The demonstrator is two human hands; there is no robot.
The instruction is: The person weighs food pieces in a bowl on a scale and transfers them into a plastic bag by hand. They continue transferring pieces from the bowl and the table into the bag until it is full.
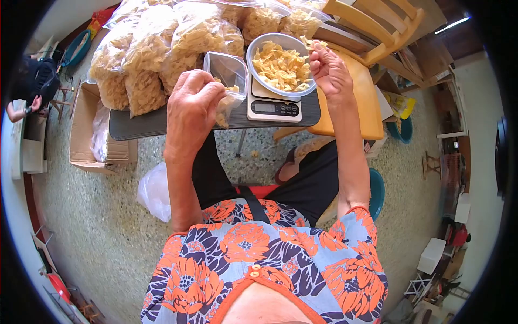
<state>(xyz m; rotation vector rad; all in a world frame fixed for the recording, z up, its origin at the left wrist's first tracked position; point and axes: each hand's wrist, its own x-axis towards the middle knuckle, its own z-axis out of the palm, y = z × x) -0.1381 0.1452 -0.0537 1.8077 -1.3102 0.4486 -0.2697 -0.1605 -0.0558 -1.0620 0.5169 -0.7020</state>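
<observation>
A clear plastic bag (221, 63) stands with its mouth spread, and my left hand (193, 110) is closed on its near left edge. Some dried yellowish chips show low inside that bag. Beside it, a round white bowl (276, 36) full of curled dried chips (280, 65) rests on a white digital scale (274, 110). The scale's display is too small to read. Over the bowl's right rim, my right hand (332, 73) pinches a few dried chips (313, 44) between thumb and fingers.
Filled bags of chips (145, 54) are heaped on the dark table (143, 125). A wooden chair (359, 116) adjoins it at right. A cardboard box (81, 135) and white plastic bag (155, 191) are on the floor at left. Another person (40, 81) is at far left.
</observation>
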